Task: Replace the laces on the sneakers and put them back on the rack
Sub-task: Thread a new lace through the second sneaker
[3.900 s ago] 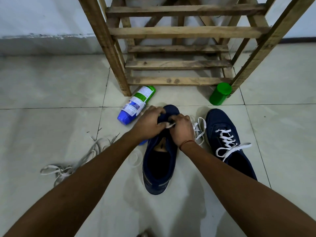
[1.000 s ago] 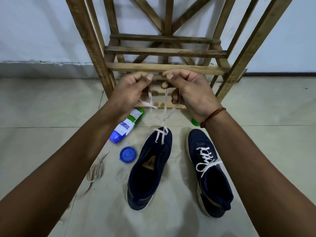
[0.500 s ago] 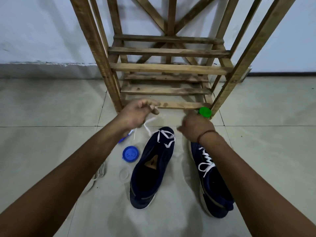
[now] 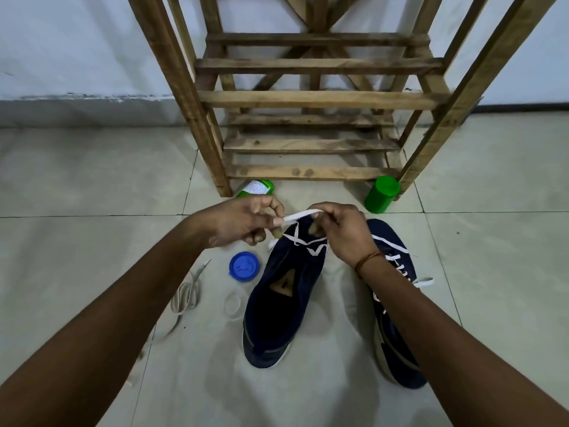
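In the head view, over the toe of the centre sneaker [image 4: 286, 291], the left hand [image 4: 243, 223] and right hand [image 4: 345, 232], apart a moment ago, now both pinch the white lace [image 4: 300, 214], apparently through only its lowest eyelets, the rack [image 4: 314, 100] waiting at 12 o'clock.

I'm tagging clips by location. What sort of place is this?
Likely a room in a home, perhaps an entryway: pale tiled floor, plain white wall, and a wooden shoe rack before it. A navy sneaker sits on the floor, its white lace partly threaded.
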